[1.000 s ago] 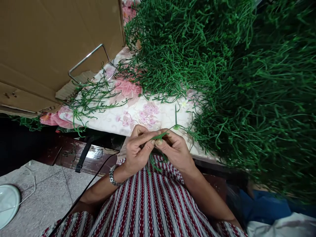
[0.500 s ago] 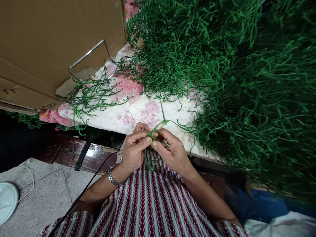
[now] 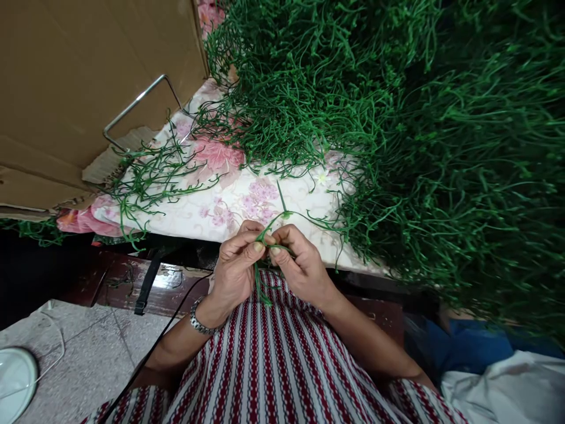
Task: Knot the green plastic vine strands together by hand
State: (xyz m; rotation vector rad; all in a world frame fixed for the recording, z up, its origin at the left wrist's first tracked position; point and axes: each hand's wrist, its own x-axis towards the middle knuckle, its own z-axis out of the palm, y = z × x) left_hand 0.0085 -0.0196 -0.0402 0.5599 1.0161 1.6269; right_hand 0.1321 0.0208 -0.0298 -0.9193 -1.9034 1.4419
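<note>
In front of my striped clothing both hands meet at a thin green plastic-looking plant stem [image 3: 285, 215]. My left hand [image 3: 238, 265] is closed, its thumb and fingers pinching the branching stem. From the other side my right hand [image 3: 304, 265] is closed too, thumb and forefinger on a short branch of it. One straight end of the stem points away from me over the cloth, and thin loose ends hang below my left fingers. The exact joint between the fingertips is partly hidden. A large heap of similar green stems [image 3: 300, 112] lies beyond and to the right.
A floral cloth [image 3: 247, 203] covers the work surface. A smaller bunch of stems [image 3: 152, 171] lies at left, beside a bent metal bar [image 3: 135, 106] and a cardboard box [image 3: 88, 76]. A black cable [image 3: 170, 321] crosses my left forearm. A round white object [image 3: 17, 377] is at lower left.
The whole view has shifted slightly left. My hands stay together on the stem; a short branch now shows across my right fingertips.
</note>
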